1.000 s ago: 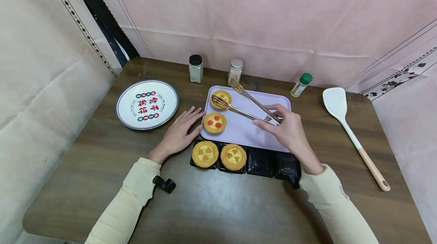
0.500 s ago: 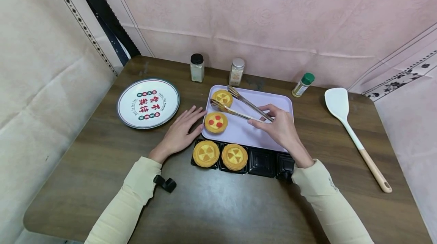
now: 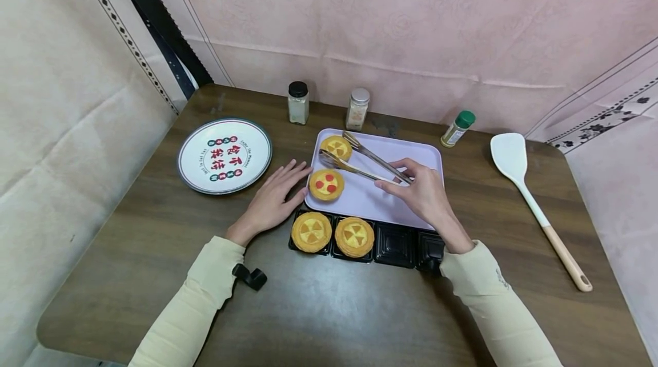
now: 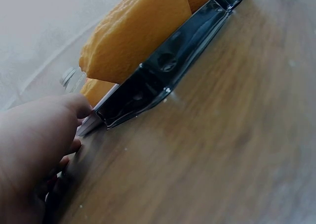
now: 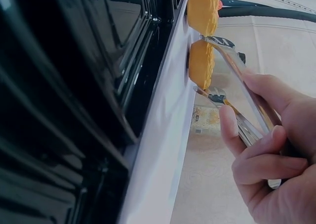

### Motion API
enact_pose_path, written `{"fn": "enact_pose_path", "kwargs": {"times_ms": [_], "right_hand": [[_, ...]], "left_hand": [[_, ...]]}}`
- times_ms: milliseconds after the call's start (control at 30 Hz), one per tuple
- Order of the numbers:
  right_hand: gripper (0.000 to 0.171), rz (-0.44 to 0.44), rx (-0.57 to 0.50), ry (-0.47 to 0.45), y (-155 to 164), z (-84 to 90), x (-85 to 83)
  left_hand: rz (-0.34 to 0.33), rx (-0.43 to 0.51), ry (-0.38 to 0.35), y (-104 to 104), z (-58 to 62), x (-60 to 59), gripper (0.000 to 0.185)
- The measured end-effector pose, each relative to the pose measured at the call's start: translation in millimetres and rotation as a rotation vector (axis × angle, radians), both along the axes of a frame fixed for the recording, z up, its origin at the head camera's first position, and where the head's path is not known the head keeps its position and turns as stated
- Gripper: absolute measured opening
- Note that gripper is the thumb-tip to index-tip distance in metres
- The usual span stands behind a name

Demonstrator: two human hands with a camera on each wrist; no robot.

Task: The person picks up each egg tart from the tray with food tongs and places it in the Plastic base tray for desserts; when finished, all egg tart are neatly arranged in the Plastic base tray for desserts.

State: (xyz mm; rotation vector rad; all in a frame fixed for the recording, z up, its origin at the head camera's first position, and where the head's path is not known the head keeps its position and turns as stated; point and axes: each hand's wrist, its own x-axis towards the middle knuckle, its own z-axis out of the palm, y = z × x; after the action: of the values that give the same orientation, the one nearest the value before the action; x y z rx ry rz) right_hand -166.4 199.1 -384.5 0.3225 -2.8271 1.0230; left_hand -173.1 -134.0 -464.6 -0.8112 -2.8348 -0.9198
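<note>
My right hand (image 3: 424, 190) grips metal tongs (image 3: 378, 160), their arms spread. The tong tips stand at the two sides of the rear egg tart (image 3: 335, 144), at the far left of the lilac tray (image 3: 382, 204); the right wrist view shows this tart (image 5: 201, 63) between the tips. Just in front of it sits an egg tart with red dots (image 3: 326, 184). My left hand (image 3: 272, 201) lies flat with fingers extended, its fingertips at the tray's left edge. Two larger tarts, one left (image 3: 311, 232) and one right (image 3: 354, 237), fill the left cups of a black plastic container (image 3: 394, 245).
A round white plate (image 3: 224, 156) with red print lies at the left. Behind the tray stand a black-capped jar (image 3: 298, 107) and a grey-capped jar (image 3: 357, 111). A green-capped jar (image 3: 456, 130) and a white spatula (image 3: 529, 201) are to the right.
My right hand has moved left with the tongs, and their tips have come down to either side of the rear tart. The left hand has stayed in place.
</note>
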Motion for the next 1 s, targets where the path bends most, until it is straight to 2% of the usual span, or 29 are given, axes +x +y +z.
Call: {"fn": "enact_pose_path", "kwargs": {"times_ms": [667, 833, 1000], "right_hand": [[0.048, 0.017, -0.017, -0.006, 1, 1.1, 2.7], [0.046, 0.019, -0.043, 0.03, 2, 3.8, 5.5], [0.043, 0.019, -0.053, 0.087, 10, 15.7, 12.6]], "left_hand": [[0.007, -0.002, -0.004, -1, 0.3, 2.2, 0.052], [0.008, -0.009, -0.007, 0, 0.1, 1.1, 0.052], [0.009, -0.009, -0.012, 1, 0.4, 0.5, 0.052]]}}
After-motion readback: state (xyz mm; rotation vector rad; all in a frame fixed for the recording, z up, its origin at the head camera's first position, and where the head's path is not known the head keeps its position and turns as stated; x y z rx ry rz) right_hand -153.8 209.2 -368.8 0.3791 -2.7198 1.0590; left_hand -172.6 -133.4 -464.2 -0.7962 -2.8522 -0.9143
